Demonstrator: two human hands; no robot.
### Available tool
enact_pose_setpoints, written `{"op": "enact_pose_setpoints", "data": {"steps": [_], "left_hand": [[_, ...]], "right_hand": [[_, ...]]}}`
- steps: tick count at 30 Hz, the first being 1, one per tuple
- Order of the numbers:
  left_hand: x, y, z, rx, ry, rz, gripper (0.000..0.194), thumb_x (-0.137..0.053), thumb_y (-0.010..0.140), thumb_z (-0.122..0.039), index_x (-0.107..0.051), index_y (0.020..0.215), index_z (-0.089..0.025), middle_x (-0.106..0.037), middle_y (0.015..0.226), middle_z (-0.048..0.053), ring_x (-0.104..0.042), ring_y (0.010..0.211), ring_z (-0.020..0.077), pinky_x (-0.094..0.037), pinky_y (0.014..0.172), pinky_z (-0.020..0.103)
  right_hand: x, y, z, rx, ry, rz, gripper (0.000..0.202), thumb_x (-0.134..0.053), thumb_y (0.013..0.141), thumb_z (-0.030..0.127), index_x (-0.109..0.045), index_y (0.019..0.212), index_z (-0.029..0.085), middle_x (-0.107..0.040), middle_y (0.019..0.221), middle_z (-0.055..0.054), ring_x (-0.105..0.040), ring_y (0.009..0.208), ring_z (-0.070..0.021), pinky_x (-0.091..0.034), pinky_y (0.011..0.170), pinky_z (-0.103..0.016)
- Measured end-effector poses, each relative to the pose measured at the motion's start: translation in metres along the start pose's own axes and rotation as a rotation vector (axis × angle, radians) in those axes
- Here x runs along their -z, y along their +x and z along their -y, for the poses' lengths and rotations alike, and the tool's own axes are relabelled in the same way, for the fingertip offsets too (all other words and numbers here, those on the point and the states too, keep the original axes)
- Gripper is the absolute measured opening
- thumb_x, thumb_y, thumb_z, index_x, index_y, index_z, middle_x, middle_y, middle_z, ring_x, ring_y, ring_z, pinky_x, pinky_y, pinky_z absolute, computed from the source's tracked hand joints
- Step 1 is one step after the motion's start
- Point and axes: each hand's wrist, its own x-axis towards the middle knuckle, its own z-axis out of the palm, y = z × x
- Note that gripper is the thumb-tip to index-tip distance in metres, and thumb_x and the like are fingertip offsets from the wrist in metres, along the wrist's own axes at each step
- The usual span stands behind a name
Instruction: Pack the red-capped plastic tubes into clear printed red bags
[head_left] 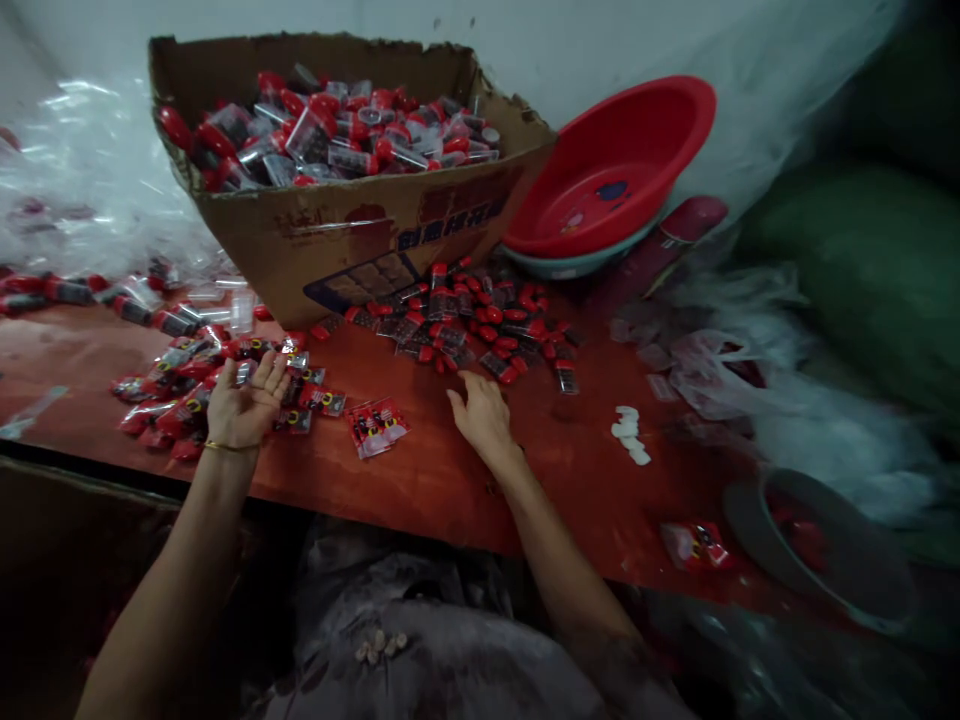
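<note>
My left hand (249, 400), palm up with its fingers apart, is over the right side of a pile of red printed packets (184, 400). Nothing shows on its palm; a clear-topped piece lies at its fingertips. My right hand (481, 415) is palm down at the near edge of a heap of small clear containers with red caps (480, 320). Its fingers are partly bent, thumb apart, and no object shows in them. Between the hands, flat red packets (377, 428) lie on the red-brown table (427, 490).
Behind stands a cardboard box (375, 240) full of red-capped containers. To its right are a red basin (615, 180) and a dark red bottle (667, 245). White discs (630, 436), a packet (695, 545), plastic bags (720, 370) and a round tub (832, 550) are at the right.
</note>
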Motion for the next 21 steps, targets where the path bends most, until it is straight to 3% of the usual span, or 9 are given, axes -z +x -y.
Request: {"op": "enact_pose_setpoints", "data": {"steps": [3,6,8,10,13,17,21], "left_hand": [[-0.01,0.004,0.002,0.087,0.014,0.051,0.037,-0.036,0.089,-0.033,-0.055,0.11,-0.01,-0.07,0.092,0.013,-0.067,0.09,0.0214,-0.054,0.07,0.032],[-0.019,-0.006,0.019,0.191,0.181,0.088,0.033,-0.034,0.088,-0.026,-0.059,0.1,-0.007,-0.07,0.087,0.015,-0.068,0.083,0.0214,-0.054,0.069,0.032],[-0.022,-0.014,0.035,0.186,0.305,0.139,0.029,-0.036,0.087,-0.025,-0.06,0.09,-0.01,-0.07,0.084,0.012,-0.068,0.079,0.02,-0.053,0.068,0.03],[-0.022,-0.023,0.055,0.107,0.452,0.22,0.022,-0.045,0.083,-0.027,-0.061,0.087,-0.012,-0.07,0.083,0.009,-0.068,0.079,0.0195,-0.052,0.071,0.03],[-0.02,-0.037,0.089,-0.13,0.762,0.363,0.021,-0.063,0.071,-0.029,-0.064,0.087,-0.015,-0.07,0.083,0.007,-0.066,0.082,0.0202,-0.05,0.079,0.032],[-0.017,-0.053,0.129,-0.434,1.075,0.512,0.025,-0.064,0.071,-0.03,-0.068,0.094,-0.019,-0.069,0.098,0.008,-0.062,0.094,0.023,-0.044,0.091,0.036],[-0.016,-0.064,0.15,-0.42,0.998,0.686,0.037,-0.066,0.071,-0.029,-0.064,0.108,-0.023,-0.066,0.113,0.008,-0.057,0.108,0.0242,-0.039,0.098,0.036]], "right_hand": [[-0.007,0.028,-0.014,0.043,-0.149,0.076,0.047,-0.048,0.083,0.019,-0.047,0.129,0.009,-0.047,0.135,-0.016,-0.047,0.113,-0.0312,-0.04,0.092,-0.042],[-0.012,0.044,-0.018,0.1,-0.229,0.115,0.054,-0.049,0.082,0.018,-0.04,0.135,0.011,-0.044,0.138,-0.015,-0.043,0.117,-0.0322,-0.036,0.095,-0.045],[-0.013,0.046,-0.019,0.131,-0.261,0.114,0.053,-0.046,0.083,0.017,-0.041,0.135,0.011,-0.046,0.136,-0.015,-0.043,0.115,-0.0321,-0.033,0.097,-0.047],[-0.01,0.04,-0.021,0.172,-0.274,0.118,0.047,-0.043,0.085,0.016,-0.046,0.131,0.012,-0.051,0.131,-0.015,-0.045,0.111,-0.0312,-0.03,0.098,-0.048],[-0.005,0.024,-0.024,0.237,-0.238,0.149,0.039,-0.039,0.086,0.012,-0.054,0.121,0.011,-0.059,0.119,-0.016,-0.05,0.104,-0.0283,-0.03,0.098,-0.047],[0.0,-0.006,-0.027,0.245,-0.142,0.166,0.032,-0.044,0.087,0.015,-0.058,0.114,0.014,-0.064,0.11,-0.013,-0.056,0.096,-0.023,-0.041,0.09,-0.037],[-0.002,-0.041,-0.018,0.166,0.461,0.138,0.032,-0.047,0.087,0.023,-0.056,0.117,0.02,-0.067,0.108,-0.006,-0.061,0.096,-0.0183,-0.048,0.086,-0.033]]}}
